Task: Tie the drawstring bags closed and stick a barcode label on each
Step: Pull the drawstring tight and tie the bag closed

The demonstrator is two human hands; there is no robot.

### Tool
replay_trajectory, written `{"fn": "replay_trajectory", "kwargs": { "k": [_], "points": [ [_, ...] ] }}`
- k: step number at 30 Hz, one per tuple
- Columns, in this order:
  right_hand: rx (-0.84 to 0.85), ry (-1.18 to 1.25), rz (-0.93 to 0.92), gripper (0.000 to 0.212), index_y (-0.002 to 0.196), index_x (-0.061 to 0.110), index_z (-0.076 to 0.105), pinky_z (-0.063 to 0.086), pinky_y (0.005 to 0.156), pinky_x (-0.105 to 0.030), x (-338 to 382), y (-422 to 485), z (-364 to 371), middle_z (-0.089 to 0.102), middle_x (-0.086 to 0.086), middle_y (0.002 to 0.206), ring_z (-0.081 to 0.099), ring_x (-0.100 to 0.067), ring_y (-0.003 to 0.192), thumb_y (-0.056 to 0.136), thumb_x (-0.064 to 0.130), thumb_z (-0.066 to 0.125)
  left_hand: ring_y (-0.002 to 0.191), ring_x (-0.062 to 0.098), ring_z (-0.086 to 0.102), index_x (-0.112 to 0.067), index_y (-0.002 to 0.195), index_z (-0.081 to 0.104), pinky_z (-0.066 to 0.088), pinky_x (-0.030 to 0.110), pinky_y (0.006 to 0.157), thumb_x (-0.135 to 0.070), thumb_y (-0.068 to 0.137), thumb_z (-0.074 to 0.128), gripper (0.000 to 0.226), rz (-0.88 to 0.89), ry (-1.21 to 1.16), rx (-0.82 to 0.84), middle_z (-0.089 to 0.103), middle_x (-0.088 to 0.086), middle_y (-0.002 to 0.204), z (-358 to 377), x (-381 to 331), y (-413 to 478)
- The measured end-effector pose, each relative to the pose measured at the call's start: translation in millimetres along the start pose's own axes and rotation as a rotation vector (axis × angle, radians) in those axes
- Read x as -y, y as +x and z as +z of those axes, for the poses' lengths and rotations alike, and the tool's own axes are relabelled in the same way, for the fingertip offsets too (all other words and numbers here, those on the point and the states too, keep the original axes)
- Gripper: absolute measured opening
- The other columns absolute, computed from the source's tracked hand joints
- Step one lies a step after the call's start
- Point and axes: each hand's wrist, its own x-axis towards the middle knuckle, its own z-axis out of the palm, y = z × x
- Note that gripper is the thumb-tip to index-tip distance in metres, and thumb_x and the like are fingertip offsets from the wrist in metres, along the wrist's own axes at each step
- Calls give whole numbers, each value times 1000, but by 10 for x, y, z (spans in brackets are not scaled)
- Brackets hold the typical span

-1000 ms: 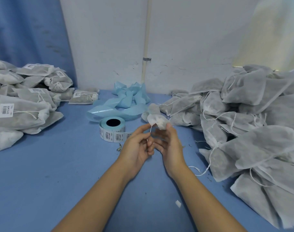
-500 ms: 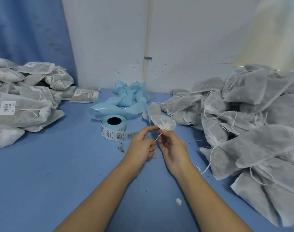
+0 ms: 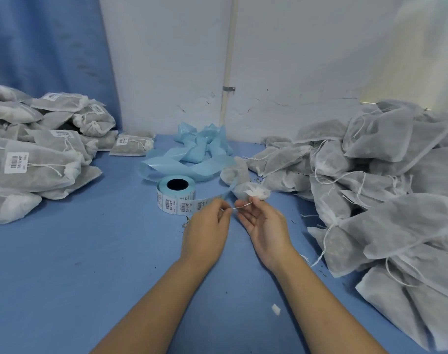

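Bag (image 3: pixel 253 192): gathered neck at the right hand's fingertips, just right of the label roll (image 3: pixel 175 194).
Drawstring (image 3: pixel 239 206): stretched between the 2 hands.
Left hand (image 3: pixel 207 227): curled, pinching the drawstring's end.
Right hand (image 3: pixel 267 226): thumb and forefinger pinch the drawstring by the bag's neck; other fingers loose.
Labelled bags (image 3: pixel 39 164): piled at the left of the surface (image 3: pixel 90 251).
Unlabelled bags (image 3: pixel 386 190): heaped at the right.
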Motion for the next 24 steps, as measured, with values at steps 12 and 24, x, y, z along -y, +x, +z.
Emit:
{"fn": "replay_trajectory", "kwargs": {
  "k": [12, 24],
  "points": [
    [-258, -1267, -466, 25, 76, 21, 39, 29, 61, -35, -89, -77, 2, 50, 5, 78, 45, -20, 83, 100, 26, 37, 95, 22, 55, -8, 91, 68, 46, 37, 70, -17, 94, 56, 15, 249, 347, -103, 61, 1, 109, -119, -119, -36],
    [-160, -1491, -671, 48, 131, 16, 55, 33, 104, -32, -120, -177, 31, 50, 7, 141, 37, -15, 133, 86, 3, 47, 113, -12, 45, -11, 117, 57, 32, 1, 94, 5, 95, 44, 30, 239, -239, 130, 47, -13, 133, -20, -122, -7]
  ]
}}
